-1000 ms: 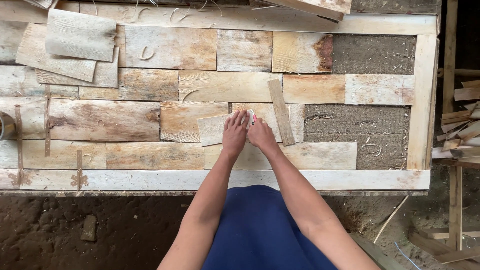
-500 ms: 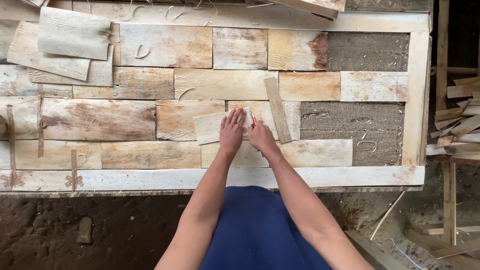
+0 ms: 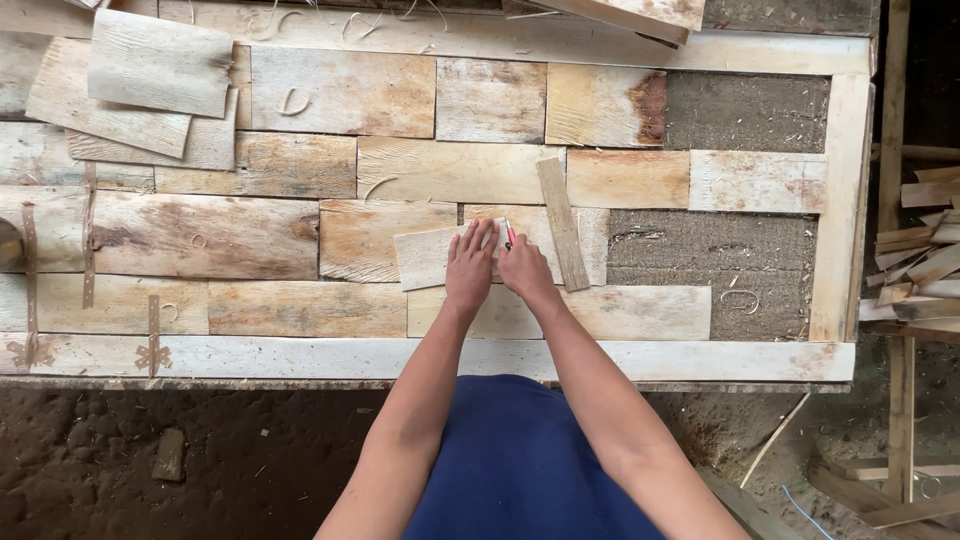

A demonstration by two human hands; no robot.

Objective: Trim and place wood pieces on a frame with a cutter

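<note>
Little has moved since the earlier frames: both hands stay together on the same loose board, and only the view has drifted slightly.

Both forearms reach forward from the bottom edge and converge at the middle of the frame. The left hand (image 3: 468, 268) lies palm down, fingers stretched and slightly spread, pressing flat on the board (image 3: 428, 256); it grips nothing. The right hand (image 3: 524, 272) sits just beside it, touching or nearly so, fingers curled around a thin pencil (image 3: 509, 234) with a red part showing above the knuckles. Its tip meets the board near the board's right end.

That board is a small pale piece lying tilted on top of the fitted pieces, in the third row, just left of a narrow slat (image 3: 562, 222) that rests upright and slightly slanted. Around it, wooden pieces fill a long frame (image 3: 840, 200) in rows; the right side shows bare brown patches of fill (image 3: 745, 112).

How the fingers pinch the pencil is hidden behind the hand, and most of the pencil is covered too. Any mark on the board cannot be made out. Part of the board's right end lies under the hands. At the left edge the frame is cut off, and a stack of offcuts (image 3: 925, 265) on the right is cropped.
</note>
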